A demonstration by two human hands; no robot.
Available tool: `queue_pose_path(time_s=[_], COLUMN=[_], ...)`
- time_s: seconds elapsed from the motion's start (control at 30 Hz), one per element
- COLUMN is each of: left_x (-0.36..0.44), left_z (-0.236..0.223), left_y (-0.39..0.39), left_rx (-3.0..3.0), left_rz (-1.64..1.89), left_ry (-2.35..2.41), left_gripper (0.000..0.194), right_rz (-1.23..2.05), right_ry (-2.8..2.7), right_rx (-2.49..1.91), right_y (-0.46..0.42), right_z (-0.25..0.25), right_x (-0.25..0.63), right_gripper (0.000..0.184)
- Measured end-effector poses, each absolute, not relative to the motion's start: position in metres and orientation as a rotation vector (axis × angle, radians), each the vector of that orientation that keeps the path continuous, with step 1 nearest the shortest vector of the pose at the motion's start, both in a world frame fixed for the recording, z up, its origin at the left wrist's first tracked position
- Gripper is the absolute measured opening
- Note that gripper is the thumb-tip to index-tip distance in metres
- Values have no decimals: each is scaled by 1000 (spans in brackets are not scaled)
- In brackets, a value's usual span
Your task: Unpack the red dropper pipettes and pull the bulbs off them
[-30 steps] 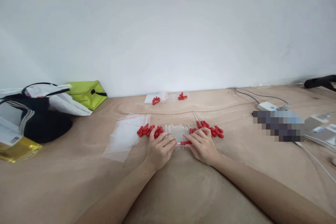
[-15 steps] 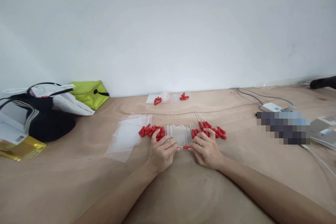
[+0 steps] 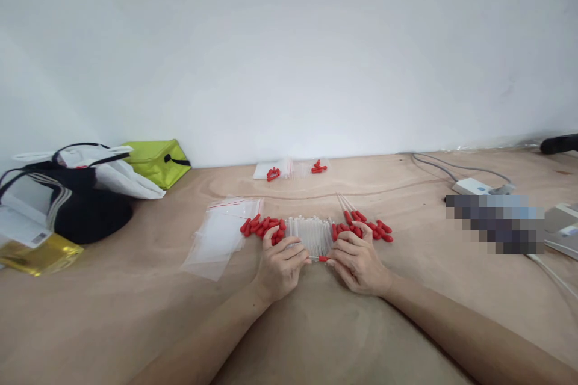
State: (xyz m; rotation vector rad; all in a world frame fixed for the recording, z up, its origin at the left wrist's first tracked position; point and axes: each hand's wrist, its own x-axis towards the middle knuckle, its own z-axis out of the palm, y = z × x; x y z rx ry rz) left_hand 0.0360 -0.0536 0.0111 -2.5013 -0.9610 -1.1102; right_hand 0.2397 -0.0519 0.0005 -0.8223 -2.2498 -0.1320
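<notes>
Between my hands is a thin clear dropper tube [image 3: 313,259] with a red rubber bulb [image 3: 323,259] at its right end. The fingertips of my left hand [image 3: 280,261] are closed on the tube. My right hand [image 3: 359,258] pinches the red bulb. Just beyond lies a row of clear tubes [image 3: 309,233] side by side. Loose red bulbs [image 3: 259,227] lie beside my left hand, and more red bulbs [image 3: 383,230] lie beside my right hand, partly hidden by it. Several droppers with red bulbs [image 3: 354,215] rest behind my right hand, thin ends pointing away.
Clear zip bags [image 3: 219,234] lie left of the bulbs. Another bagged set [image 3: 291,168] sits by the wall. A green bag [image 3: 158,162], black cap [image 3: 90,213] and yellow packet [image 3: 40,252] stand at the left. At the right are a power strip [image 3: 472,186] and cables.
The view has shifted slightly. Both hands keep the tube and red bulb together, nearly in the same place; the right hand sits slightly farther right.
</notes>
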Motion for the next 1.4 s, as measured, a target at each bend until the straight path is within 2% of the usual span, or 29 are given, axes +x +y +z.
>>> queue_pose_path(time_s=[0.3, 0.5, 0.6, 0.7, 0.8, 1.13, 1.4], left_x=[36, 26, 27, 28, 28, 35, 38], left_z=[12, 5, -1, -2, 0, 0, 0], left_y=[-55, -45, -39, -34, -29, -23, -28], left_rx=[-2538, -2407, -2393, -2345, -2335, -2289, -2576], left_rz=[-1163, -1254, -1254, -1259, -1265, -1270, -1260], left_ry=[-915, -1070, -1145, -1228, -1214, -1113, -1096], left_gripper=[17, 12, 24, 37, 40, 17, 7], right_rz=[-153, -129, -171, -156, -79, 345, 258], right_ry=[-2277, -2005, -1919, -1789, -1641, -1586, -1770], right_rx=[-791, -980, -1079, -1268, -1447, -1834, -2057], right_y=[-51, -47, -39, -27, -14, 9, 8], right_z=[2, 3, 1, 1, 5, 22, 27], right_x=[239, 246, 249, 259, 273, 314, 318], right_gripper=[20, 22, 20, 25, 26, 34, 34])
